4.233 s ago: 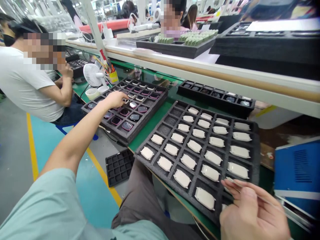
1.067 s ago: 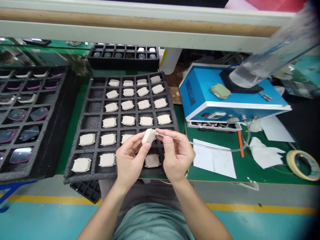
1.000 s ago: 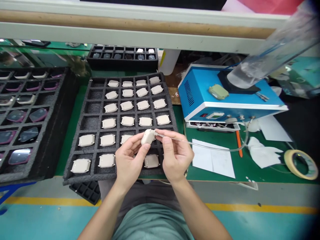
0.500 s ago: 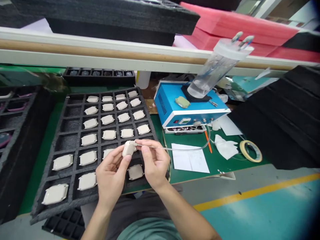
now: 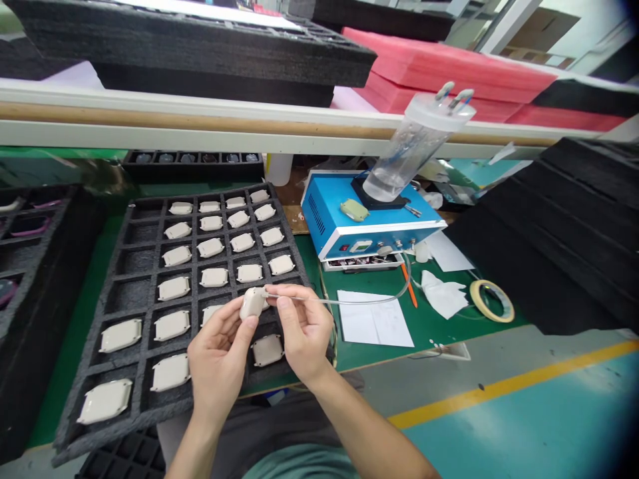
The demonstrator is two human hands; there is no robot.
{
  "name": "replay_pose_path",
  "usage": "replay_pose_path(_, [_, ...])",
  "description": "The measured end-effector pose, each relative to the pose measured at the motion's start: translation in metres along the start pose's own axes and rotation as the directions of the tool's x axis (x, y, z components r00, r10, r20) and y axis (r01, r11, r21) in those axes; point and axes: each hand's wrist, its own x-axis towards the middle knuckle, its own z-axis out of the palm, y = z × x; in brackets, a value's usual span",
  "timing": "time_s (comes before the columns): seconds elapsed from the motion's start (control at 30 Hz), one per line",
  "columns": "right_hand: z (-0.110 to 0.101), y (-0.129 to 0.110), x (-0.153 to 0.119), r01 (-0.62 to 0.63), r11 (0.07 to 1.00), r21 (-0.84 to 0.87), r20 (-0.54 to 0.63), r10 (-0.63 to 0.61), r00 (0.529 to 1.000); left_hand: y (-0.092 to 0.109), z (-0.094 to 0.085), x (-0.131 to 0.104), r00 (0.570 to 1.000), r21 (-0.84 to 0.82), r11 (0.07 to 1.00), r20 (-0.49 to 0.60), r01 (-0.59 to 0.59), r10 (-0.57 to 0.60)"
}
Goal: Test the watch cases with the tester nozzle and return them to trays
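Note:
Between the thumb and fingers of my left hand [image 5: 222, 352] is a cream watch case [image 5: 253, 303], held tilted above the black foam tray [image 5: 130, 296]. My right hand [image 5: 305, 332] pinches the end of a thin clear tube [image 5: 344, 303], its tip touching the upper right edge of the case. From there the tube curves over to the front of a blue machine [image 5: 327, 196]. Several similar cream cases sit in the tray's compartments, and one case [image 5: 267, 350] lies just below my hands. My fingers hide part of another.
A clear cylinder [image 5: 399, 156] with liquid stands on the machine beside a greenish case [image 5: 354, 210]. White paper [image 5: 374, 318], an orange pen [image 5: 409, 286], crumpled tissue [image 5: 443, 294] and a tape roll [image 5: 492, 301] lie to the right. More black trays [image 5: 44, 266] stand at the left.
The view has shifted a little, so the bench appears lower and slightly to the left. Both hands keep the same hold on the watch case and tube.

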Motion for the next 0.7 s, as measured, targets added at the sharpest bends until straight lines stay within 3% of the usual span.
replay_pose_path(0.7, [-0.0001,-0.0005,0.0006,-0.008,1.000,-0.004,0.000,0.008,1.000,0.0006,0.0003,-0.0003,1.000,0.001,1.000,0.010,0.007,-0.007])
